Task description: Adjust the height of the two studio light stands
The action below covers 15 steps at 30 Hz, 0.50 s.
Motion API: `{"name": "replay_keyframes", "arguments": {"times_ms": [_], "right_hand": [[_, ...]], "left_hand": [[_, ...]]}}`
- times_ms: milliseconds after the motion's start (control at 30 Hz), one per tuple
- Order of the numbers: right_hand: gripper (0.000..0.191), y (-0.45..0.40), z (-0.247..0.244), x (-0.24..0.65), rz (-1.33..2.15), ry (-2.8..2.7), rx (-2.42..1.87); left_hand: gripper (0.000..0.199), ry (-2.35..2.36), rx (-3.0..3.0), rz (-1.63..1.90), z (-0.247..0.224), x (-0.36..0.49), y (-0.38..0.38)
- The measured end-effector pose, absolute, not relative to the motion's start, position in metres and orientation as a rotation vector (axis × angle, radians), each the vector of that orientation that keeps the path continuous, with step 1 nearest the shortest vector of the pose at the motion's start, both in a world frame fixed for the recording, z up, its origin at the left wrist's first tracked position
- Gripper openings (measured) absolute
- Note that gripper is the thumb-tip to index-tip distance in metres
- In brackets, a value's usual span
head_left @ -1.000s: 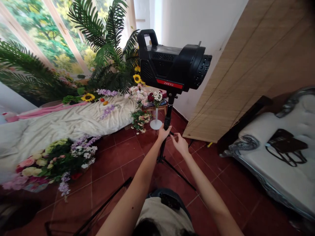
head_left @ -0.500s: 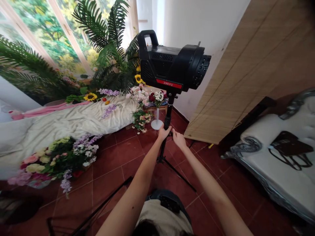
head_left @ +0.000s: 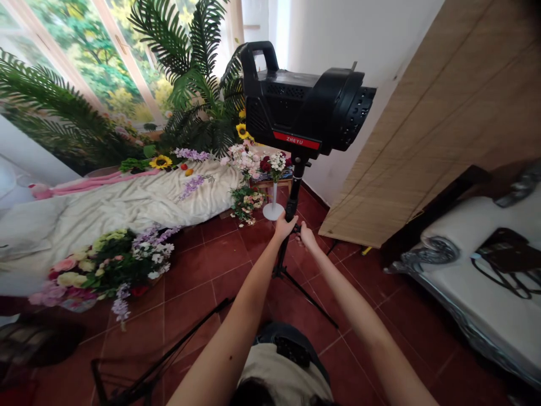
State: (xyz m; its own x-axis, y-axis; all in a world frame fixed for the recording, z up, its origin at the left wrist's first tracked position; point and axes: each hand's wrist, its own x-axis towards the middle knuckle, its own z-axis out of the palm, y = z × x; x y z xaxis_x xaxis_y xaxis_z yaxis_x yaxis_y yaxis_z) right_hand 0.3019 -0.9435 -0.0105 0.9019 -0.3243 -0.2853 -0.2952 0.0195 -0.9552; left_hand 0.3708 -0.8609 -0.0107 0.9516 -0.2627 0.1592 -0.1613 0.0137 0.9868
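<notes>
While left hand (head_left: 286, 227) wraps curled around black pole (head_left: 293, 193) | right hand (head_left: 308, 237) sits beside, fingers (head_left: 304, 228) pinching small knob (head_left: 297, 229) | arms (head_left: 240, 316) outstretched

Left fingers (head_left: 289, 224) grip the stand (head_left: 295, 192) below a lamp (head_left: 291, 107).

One head-worn cam, looking forward and down; wearer's shirt (head_left: 279, 369) nearest, black lamp (head_left: 302, 110) close mid-view, window (head_left: 128, 62) far left, sofa (head_left: 465, 270) right.

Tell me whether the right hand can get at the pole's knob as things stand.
Most likely yes: the right hand is right at the knob, and the left hand, gripping the pole, seems to leave that side free.
</notes>
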Motion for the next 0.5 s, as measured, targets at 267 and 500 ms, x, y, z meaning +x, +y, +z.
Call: {"name": "replay_keyframes", "arguments": {"times_ms": [267, 500], "right_hand": [[0.037, -0.96, 0.025, 0.293, 0.352, 0.395, -1.105], [0.037, -0.941, 0.026, 0.284, 0.048, 0.289, -0.912]], "left_hand": [[0.023, -0.321, 1.555, -0.048, -0.019, 0.375, -0.863], [0.026, -0.339, 1.584, -0.052, -0.023, 0.377, -0.866]]}}
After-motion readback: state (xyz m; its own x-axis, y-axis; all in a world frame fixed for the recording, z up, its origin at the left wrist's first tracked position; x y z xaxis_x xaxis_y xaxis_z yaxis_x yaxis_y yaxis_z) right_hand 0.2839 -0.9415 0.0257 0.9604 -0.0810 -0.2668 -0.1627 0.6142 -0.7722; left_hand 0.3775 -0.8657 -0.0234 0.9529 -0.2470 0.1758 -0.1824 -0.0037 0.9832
